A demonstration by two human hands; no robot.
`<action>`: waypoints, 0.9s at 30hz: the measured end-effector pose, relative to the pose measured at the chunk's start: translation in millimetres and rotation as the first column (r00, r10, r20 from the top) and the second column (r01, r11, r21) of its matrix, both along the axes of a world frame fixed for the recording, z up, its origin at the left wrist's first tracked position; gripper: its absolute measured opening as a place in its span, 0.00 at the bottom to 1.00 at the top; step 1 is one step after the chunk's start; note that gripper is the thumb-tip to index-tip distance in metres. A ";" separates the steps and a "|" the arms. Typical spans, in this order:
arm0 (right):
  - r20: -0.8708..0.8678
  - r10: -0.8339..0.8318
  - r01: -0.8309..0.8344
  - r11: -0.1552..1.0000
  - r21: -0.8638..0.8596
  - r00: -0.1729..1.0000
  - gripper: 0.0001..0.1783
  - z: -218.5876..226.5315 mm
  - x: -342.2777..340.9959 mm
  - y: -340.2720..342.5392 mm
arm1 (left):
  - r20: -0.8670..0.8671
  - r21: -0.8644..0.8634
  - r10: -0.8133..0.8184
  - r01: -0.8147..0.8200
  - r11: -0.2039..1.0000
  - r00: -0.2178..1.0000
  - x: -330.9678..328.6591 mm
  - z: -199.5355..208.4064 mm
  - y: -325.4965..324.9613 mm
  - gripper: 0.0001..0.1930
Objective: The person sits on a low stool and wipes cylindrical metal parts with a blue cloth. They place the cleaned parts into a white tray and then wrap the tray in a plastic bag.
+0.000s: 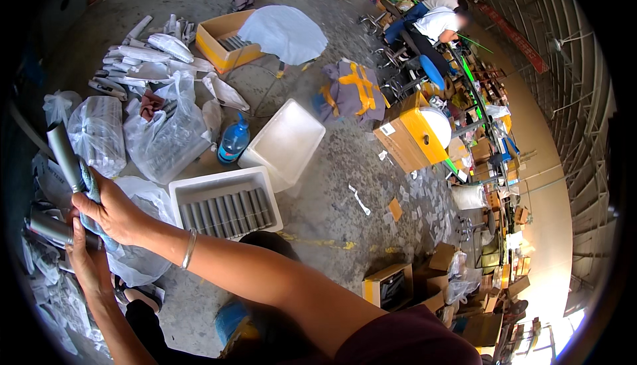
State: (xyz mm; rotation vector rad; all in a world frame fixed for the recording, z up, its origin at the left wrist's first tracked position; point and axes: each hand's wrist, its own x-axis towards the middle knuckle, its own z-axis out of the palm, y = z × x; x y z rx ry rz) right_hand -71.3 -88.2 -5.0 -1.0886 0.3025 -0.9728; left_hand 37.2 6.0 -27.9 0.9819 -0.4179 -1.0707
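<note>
At the far left, my right hand (116,209), a bracelet on its wrist, is closed around a blue-grey cloth (89,182) wrapped against a grey metal tube (63,153). Just below it, my left hand (86,255) is closed on a second grey tube (50,227), its open end pointing left. The two hands nearly touch, and their fingers partly hide both tubes. To the right of them, a white foam box (273,196) holds a row of several similar grey tubes (225,214).
A white foam tray (285,139) leans by a blue bottle (233,141). Plastic-wrapped bundles (96,133) and paper-wrapped pieces (152,57) lie beyond. A cardboard box (229,23) stands behind. Crumpled paper (66,299) lies lower left. People (438,23) sit at a cluttered bench to the right.
</note>
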 end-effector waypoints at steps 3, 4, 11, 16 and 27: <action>0.051 0.023 -0.024 1.000 0.014 0.998 0.20 8.6 -7.6 4.7 | 0.141 -0.016 -0.030 0.033 0.999 0.990 -6.6 3.8 -5.2 0.17; 0.050 0.042 -0.044 0.998 0.034 0.998 0.20 9.0 -7.6 5.1 | 0.176 -0.011 -0.009 0.011 1.000 0.984 -8.2 4.9 -6.0 0.16; -0.104 -0.127 0.120 0.990 -0.077 0.986 0.21 13.6 -9.3 7.3 | 0.431 -0.015 0.224 -0.241 0.970 0.874 -7.8 8.6 -1.9 0.11; -0.223 -0.367 0.293 0.906 -0.304 0.903 0.21 9.5 -11.7 -2.7 | 0.290 -0.059 0.095 -0.081 0.995 0.952 -24.9 26.8 -2.4 0.10; 0.054 -0.107 0.103 0.992 0.068 0.993 0.18 15.9 -1.9 14.3 | 0.111 -0.025 -0.008 0.010 1.000 0.994 -12.1 8.9 -4.5 0.23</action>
